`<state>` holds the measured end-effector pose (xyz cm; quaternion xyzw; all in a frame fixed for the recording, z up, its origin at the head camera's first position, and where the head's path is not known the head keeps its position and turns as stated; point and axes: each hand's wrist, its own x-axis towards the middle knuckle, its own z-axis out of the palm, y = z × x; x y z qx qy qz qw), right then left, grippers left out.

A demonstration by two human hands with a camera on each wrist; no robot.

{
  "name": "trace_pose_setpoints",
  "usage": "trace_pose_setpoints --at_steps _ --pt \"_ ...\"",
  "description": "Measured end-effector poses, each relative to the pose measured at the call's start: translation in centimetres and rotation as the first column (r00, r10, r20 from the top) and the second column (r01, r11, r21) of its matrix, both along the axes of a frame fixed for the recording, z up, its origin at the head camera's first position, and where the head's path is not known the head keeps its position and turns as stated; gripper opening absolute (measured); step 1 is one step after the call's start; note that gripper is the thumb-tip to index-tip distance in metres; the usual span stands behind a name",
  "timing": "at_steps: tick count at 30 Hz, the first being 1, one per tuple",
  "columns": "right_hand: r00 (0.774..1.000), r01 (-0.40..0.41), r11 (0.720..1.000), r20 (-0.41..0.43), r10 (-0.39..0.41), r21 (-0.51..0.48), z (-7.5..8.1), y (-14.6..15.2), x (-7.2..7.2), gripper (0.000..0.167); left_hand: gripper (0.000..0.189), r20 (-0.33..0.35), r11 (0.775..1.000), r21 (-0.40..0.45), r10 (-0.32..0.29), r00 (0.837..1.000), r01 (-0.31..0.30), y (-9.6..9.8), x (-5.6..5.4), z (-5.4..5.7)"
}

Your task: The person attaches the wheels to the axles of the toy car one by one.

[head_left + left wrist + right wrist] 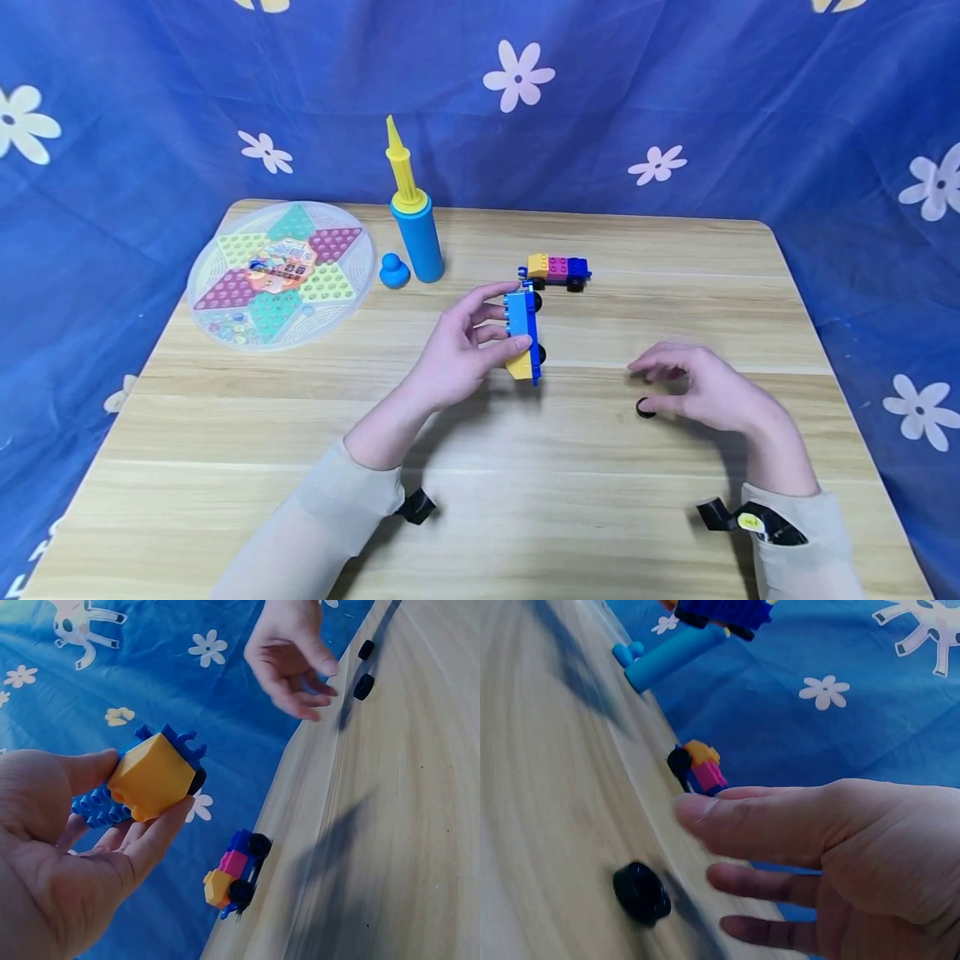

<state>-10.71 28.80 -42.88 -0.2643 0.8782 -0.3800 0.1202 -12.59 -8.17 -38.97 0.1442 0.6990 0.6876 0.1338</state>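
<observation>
My left hand [457, 354] grips a toy block car [519, 310] with light blue and yellow blocks on a blue wheeled base, tilted on its side above the table. In the left wrist view, the thumb and fingers pinch it around its yellow block [154, 780]. To the right, my right hand [708, 387] hovers over the tabletop with loosely bent, spread fingers and holds nothing. Its thumb overlaps a small black wheel [642, 410] in the head view. The left wrist view shows two black wheels, a nearer wheel [364, 687] and a farther wheel [366, 649], lying on the wood.
A second block car [557, 268], yellow, pink and blue, stands behind the left hand. Farther left are a blue pump [422, 242] with a yellow nozzle, a small blue knobbed piece [393, 272] and a round star-patterned game board [348, 317]. A blue flowered cloth [592, 108] hangs behind the table.
</observation>
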Motion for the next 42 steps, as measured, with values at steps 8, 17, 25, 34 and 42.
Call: trace_pose_setpoints --at_steps 8,17,25,34,42 --pt "0.997 -0.043 0.996 0.060 0.039 0.073 -1.2 0.7 0.5 0.038 0.063 0.020 1.000 0.016 -0.002 1.000 0.002 -0.1 -0.1 0.1" --pt "0.999 -0.023 0.997 0.040 0.020 0.077 -1.3 0.4 0.4 0.026 0.064 0.009 1.000 0.016 -0.007 1.000 0.007 0.0 0.0 0.4" --pt "0.990 0.010 0.997 -0.142 -0.021 -0.080 1.8 -1.2 0.0 0.034 0.064 -0.011 1.000 0.025 -0.016 1.000 0.016 0.2 0.1 0.9" --pt "0.946 -0.032 0.980 -0.321 -0.034 -0.197 5.0 -3.9 0.0 0.045 0.063 -0.050 1.000 0.013 -0.004 0.999 0.005 0.2 0.0 1.4" --pt "0.913 -0.091 0.954 -0.406 -0.035 -0.286 6.7 -6.6 0.3 0.047 0.063 -0.071 1.000 0.000 0.002 0.997 -0.002 0.5 0.1 2.1"
